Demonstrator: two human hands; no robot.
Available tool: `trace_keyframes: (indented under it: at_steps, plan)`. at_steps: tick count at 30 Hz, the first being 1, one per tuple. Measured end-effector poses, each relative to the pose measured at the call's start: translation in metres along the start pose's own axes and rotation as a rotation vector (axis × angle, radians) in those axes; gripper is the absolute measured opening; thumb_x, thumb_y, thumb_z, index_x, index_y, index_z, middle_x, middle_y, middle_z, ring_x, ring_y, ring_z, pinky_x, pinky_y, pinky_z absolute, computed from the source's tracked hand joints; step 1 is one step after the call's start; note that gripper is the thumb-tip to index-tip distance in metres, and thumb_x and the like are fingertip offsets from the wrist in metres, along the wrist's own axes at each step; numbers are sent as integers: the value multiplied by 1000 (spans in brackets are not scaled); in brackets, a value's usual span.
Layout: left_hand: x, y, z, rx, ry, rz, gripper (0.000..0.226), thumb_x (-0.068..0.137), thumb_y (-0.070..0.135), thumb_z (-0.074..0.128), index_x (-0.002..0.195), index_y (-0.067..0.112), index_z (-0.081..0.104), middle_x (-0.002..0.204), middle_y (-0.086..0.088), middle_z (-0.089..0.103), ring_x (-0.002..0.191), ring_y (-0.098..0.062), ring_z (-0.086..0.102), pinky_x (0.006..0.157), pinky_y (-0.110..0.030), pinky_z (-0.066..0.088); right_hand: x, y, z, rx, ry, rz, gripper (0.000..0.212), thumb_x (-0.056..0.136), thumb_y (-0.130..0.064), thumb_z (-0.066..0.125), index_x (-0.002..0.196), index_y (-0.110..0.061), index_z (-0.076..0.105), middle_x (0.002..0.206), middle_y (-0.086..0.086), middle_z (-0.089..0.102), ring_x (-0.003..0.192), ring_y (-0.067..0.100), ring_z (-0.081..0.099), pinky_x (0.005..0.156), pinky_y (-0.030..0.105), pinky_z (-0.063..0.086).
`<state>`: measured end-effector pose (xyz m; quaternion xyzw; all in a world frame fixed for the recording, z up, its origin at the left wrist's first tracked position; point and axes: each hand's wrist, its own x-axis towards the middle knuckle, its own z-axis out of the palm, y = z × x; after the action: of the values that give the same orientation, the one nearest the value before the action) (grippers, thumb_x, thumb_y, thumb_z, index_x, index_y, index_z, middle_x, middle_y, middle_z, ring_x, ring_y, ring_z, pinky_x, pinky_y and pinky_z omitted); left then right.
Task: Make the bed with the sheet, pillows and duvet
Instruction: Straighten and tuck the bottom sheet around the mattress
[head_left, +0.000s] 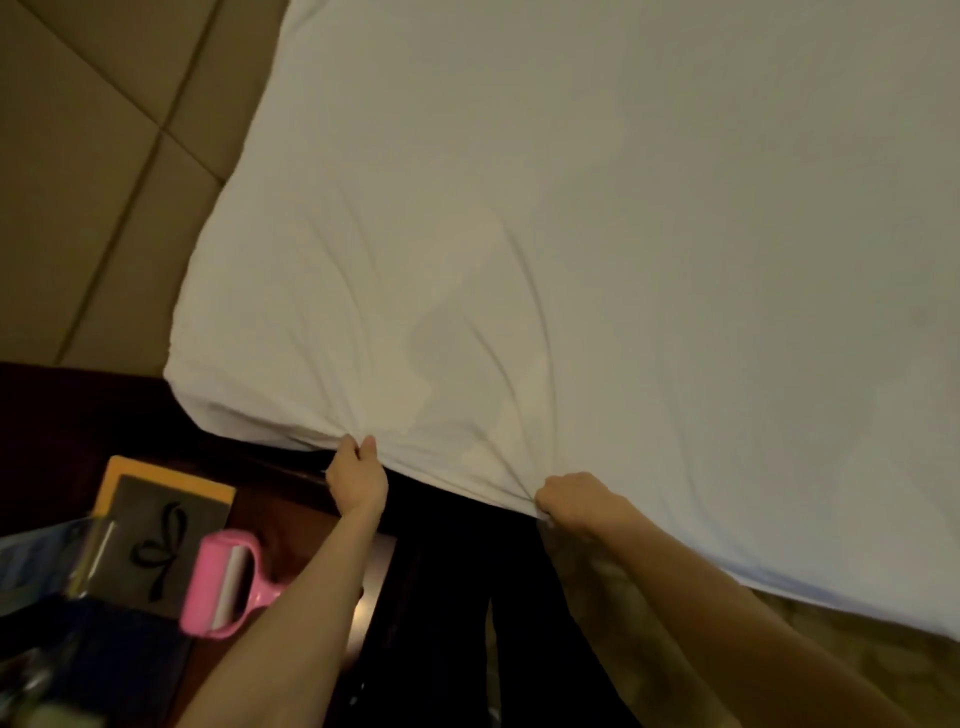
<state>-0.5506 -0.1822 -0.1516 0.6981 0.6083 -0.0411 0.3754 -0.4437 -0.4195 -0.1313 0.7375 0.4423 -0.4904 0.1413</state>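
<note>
Over on the far left you had the beige padded wall panels (78, 182) running up behind the bed. Below them sat the dark wooden nightstand (280, 499), with a flat grey box with a yellow border and a black bow (166, 525) on it. A pink plastic lint roller (223, 587) overlapped the box's near-right corner. Something blue and plasticky was at the very left edge, too blurry to call.

Your left hand (356, 473) was up at the near edge of the mattress, thumb and fingers curled in and pinching the hem of the plain white fabric sheet (571, 234). A bit to the right, your right hand (571, 501) was balled into a fist round a bunch of that same edge.

Creases fanned out from both grips across the near-left part of the sheet. Further right and farther off it lay smooth and flat over the mattress, covering all of the top that was in view. Bottom right, a patterned brownish carpet (883, 670) showed past the sheet's hanging edge.
</note>
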Motion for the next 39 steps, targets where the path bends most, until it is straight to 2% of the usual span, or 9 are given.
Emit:
trace_keyframes:
  at_steps: [6,10,14,18,22,26,31,35,39]
  plan:
    - [19,-6,-12,62,-75,-63,29,93,21,55,76,-4,55,96,-30,60,97,-42,55,84,-40,42,8,-9,-2,85,32,85,29,96,-18,41,118,-6,54,120,16,54,109,31,57,84,33,42]
    - [33,8,-25,129,-108,-107,32,90,27,58,79,-3,63,101,-29,63,98,-42,58,84,-39,45,17,-17,-17,105,124,43,22,94,-15,41,109,-5,55,112,16,57,99,32,59,70,31,35]
    - [63,7,-46,-148,45,-247,46,87,39,60,105,-3,60,112,-20,61,102,-36,58,91,-41,48,32,-31,-44,148,231,13,23,96,-16,38,113,-6,49,112,18,56,100,33,57,70,31,32]
    - [105,-4,-53,-209,60,-370,60,85,40,65,121,-7,54,126,-25,55,109,-41,58,89,-49,52,46,-47,-69,172,253,-17,25,97,-20,37,115,-6,47,111,18,56,96,33,57,69,31,32]
    - [120,-1,-57,-163,32,-387,47,84,28,69,117,-4,60,120,-24,60,102,-40,62,84,-48,55,58,-60,-90,172,274,-38,22,97,-20,36,112,-7,46,106,17,57,79,26,48,66,32,32]
    - [117,1,-59,-37,23,-323,40,89,24,62,117,-5,59,123,-24,59,113,-41,55,91,-41,48,71,-71,-108,184,275,-23,23,96,-21,37,112,-8,46,109,16,57,92,32,56,67,32,33]
    - [121,-5,-63,-37,-12,-289,31,90,18,52,105,-6,63,114,-26,63,107,-42,57,90,-42,49,84,-90,-130,136,246,-23,23,97,-23,37,111,-9,48,109,15,58,94,32,57,67,32,34]
    - [128,-14,-73,-184,9,-309,38,91,29,56,109,-4,58,116,-25,60,107,-41,58,91,-45,50,92,-107,-149,123,291,-28,21,96,-23,39,109,-9,48,108,12,58,94,32,56,68,32,36]
    - [153,-22,-83,-219,-28,-364,50,88,44,58,104,-3,58,108,-24,63,95,-40,63,81,-48,55,104,-128,-165,195,311,-32,24,94,-26,43,110,-8,47,109,12,55,100,31,55,75,36,41]
